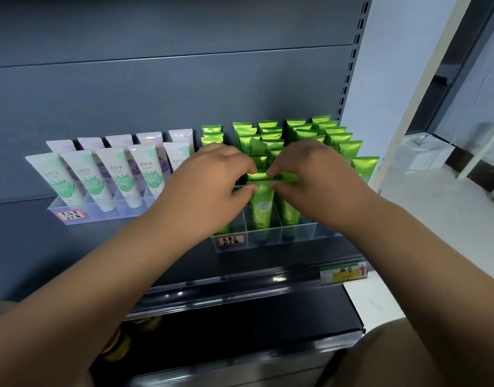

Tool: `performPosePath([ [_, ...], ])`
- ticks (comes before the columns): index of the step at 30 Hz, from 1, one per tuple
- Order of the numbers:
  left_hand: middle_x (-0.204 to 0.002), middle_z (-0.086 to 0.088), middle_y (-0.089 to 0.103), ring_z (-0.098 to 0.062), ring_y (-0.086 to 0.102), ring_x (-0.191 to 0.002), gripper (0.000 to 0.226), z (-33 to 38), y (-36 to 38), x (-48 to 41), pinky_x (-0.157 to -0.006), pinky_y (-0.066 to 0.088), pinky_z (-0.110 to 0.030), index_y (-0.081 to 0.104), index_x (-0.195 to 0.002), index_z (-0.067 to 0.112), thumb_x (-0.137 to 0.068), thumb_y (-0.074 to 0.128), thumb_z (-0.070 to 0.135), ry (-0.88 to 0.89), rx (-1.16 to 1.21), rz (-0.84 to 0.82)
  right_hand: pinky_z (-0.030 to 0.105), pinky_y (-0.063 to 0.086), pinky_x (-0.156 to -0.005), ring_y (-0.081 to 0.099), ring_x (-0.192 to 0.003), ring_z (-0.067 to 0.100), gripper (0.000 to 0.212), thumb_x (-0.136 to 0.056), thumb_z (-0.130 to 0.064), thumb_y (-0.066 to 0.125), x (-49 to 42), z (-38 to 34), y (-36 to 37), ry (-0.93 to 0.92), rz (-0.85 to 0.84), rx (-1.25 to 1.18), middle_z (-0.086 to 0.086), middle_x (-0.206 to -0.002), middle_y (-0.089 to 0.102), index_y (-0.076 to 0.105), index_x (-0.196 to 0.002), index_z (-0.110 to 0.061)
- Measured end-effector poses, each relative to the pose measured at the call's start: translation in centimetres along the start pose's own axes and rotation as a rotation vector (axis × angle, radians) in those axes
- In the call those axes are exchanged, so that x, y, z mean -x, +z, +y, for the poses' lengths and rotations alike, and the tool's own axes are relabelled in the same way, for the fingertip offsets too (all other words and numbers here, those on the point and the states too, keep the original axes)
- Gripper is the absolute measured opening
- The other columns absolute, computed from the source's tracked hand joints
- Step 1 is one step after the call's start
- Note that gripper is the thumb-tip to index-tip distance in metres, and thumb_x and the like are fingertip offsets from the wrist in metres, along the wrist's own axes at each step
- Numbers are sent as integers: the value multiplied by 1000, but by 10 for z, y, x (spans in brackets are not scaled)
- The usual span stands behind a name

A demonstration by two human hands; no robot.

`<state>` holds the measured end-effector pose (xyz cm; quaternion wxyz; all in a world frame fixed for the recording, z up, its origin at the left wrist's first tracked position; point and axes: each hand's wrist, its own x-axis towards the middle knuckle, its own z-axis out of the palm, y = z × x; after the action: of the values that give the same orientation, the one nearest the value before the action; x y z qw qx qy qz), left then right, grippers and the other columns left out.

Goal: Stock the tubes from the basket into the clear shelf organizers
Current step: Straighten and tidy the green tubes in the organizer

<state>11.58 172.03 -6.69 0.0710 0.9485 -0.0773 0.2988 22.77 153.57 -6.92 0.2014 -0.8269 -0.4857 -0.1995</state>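
Two bare forearms (106, 275) reach up from the bottom edge toward a dark shelf (268, 265). The left hand (212, 177) and right hand (310, 174) meet over one green tube (262, 210) — each pinches its flat, crimped top end between thumb and forefinger, with the other fingers bent behind. The tube is glossy metallic green with a pale round mark on its body. It stands upright, cap down, in a front compartment of the clear organizer (298, 233), which carries a red-edged handwritten label (230, 241) at its left front. More green tubes (332, 135) fill the rows behind. Well to the left, a second clear organizer (100, 216) holds white tubes with mint print (89, 177) in front — lilac ones (120, 141) behind.
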Motion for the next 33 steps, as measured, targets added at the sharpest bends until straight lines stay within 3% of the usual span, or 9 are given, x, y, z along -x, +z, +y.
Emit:
performPosePath([
  [6,-86,0,69,-27,59,-93,11,4,7,-11,-81,51,-42,72,-94,18,-85,72,25,-14,-27,-94,44,52,-82,62,-89,30,20,-80,-26,60,-6,-4,6,-12,-26,3,4,-86,69,77,-82,-16],
  [11,-74,-3,68,-25,59,-78,7,3,10,-13,-69,53,-42,72,-84,14,-85,67,10,-43,1,-93,43,51,-86,58,-95,32,17,-82,-25,64,-9,-7,11,15,-13,-2,7,-94,65,77,-81,-15],
  [15,-72,-2,68,-23,59,-76,12,1,8,-14,-68,52,-43,72,-81,14,-83,66,5,-58,17,-99,30,41,-85,57,-97,33,9,-84,-15,71,-9,-12,12,8,21,-41,9,-98,66,78,-79,-13],
  [22,-79,-2,72,-22,63,-80,11,0,5,-9,-71,51,-37,75,-88,16,-87,67,9,-75,57,-96,30,41,-89,57,-101,29,6,-84,-21,75,-12,-11,13,11,6,-83,5,-99,66,79,-81,-18],
  [29,-80,5,73,-15,67,-81,8,-1,-7,-16,-74,53,-34,74,-85,20,-88,67,22,-127,87,-39,30,46,-86,64,-82,22,19,-82,-26,66,-19,-6,8,-4,76,-153,2,-80,71,78,-75,-14],
  [33,-80,7,72,-12,66,-80,6,-8,-14,-28,-78,53,-33,72,-85,21,-88,70,25,-192,101,-44,33,51,-83,65,-86,18,14,-85,-24,68,-22,5,-4,90,128,-149,-1,-89,74,81,-84,-18],
])
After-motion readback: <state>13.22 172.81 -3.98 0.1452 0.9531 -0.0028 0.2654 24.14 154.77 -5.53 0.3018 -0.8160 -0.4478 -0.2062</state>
